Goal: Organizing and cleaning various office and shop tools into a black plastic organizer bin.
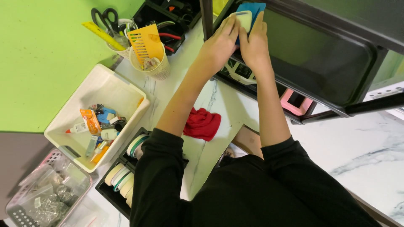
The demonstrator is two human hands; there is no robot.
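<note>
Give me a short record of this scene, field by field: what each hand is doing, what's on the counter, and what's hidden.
left hand: left hand on a pale green pad at the front of the black shelf tray
right hand: right hand beside it, fingers on a blue pad
grip: both hands touch the pads; a closed grasp cannot be told
counter: red cloth on the marble top
left side: white bin of small supplies, black tray of tape rolls, cup with yellow comb
hidden: tray's inside is dark
</note>
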